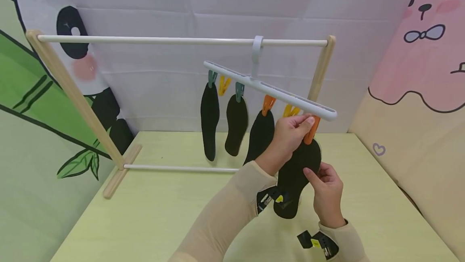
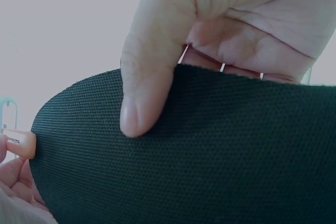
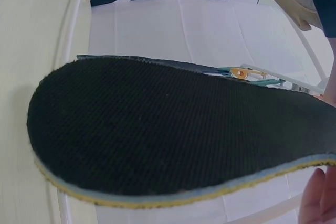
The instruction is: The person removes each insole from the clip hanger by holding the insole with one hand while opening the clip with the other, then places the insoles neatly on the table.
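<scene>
My left hand (image 1: 287, 139) pinches an orange clothespin (image 1: 311, 131) below the right end of a white clip hanger (image 1: 279, 91). Lower down, my right hand (image 1: 328, 197) grips a black insole (image 1: 299, 177) by its right edge. In the left wrist view the right thumb (image 2: 144, 98) lies flat on the dark fabric, and the clothespin's tip (image 2: 23, 144) meets the insole's rounded end. A blue and yellow layered edge (image 3: 147, 202) shows along the insole in the right wrist view. Its narrower heel end hangs downward over the table.
Other black insoles (image 1: 210, 122) hang from teal and orange clips further left; yellow clips (image 1: 224, 85) hang among them. The hanger hooks over the white bar (image 1: 163, 40) of a wooden-sided rack (image 1: 78, 100), tilted down to the right. Below is a pale yellow table (image 1: 174, 209).
</scene>
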`<state>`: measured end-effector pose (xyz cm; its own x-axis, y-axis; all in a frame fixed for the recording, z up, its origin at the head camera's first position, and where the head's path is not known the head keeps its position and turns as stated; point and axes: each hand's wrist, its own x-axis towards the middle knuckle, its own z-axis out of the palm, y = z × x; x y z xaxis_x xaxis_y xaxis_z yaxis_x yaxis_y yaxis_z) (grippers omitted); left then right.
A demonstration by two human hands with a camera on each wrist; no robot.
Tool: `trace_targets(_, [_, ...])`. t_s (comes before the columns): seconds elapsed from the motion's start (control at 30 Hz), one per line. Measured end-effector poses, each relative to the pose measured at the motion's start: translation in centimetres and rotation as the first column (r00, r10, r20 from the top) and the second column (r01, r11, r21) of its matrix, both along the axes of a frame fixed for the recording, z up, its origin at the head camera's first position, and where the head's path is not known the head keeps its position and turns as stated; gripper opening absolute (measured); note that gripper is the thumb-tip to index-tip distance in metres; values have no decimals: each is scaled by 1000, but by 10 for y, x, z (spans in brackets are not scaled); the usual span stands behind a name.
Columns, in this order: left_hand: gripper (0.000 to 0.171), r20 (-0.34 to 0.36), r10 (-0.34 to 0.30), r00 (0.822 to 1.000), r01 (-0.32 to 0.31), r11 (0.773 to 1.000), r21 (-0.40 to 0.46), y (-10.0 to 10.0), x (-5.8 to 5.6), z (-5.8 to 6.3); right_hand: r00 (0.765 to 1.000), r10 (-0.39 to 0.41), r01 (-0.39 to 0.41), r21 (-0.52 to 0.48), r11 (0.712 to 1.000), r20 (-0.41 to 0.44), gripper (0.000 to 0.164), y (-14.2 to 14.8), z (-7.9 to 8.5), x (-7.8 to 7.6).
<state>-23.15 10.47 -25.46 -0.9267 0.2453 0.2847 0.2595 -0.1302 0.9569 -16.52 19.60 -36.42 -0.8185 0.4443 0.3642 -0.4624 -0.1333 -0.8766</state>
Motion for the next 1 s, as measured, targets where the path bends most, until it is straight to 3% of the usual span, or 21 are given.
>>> trace_targets(0.5, [25,1,-18,1000,18,999,40,0,4,2,999,8,-9,-16,1000,-42,27,1,-1,2])
trace_targets(0.8, [25,2,8,1000,-8,999,35,-2,3,4,1000,6,-6,28,1000,-4,25,-1,-3,4])
trace_targets(1.0, [25,6,18,1000,-19,999,36,-2,5,8,1000,7,-6,28,1000,-28,25,1,-6,4])
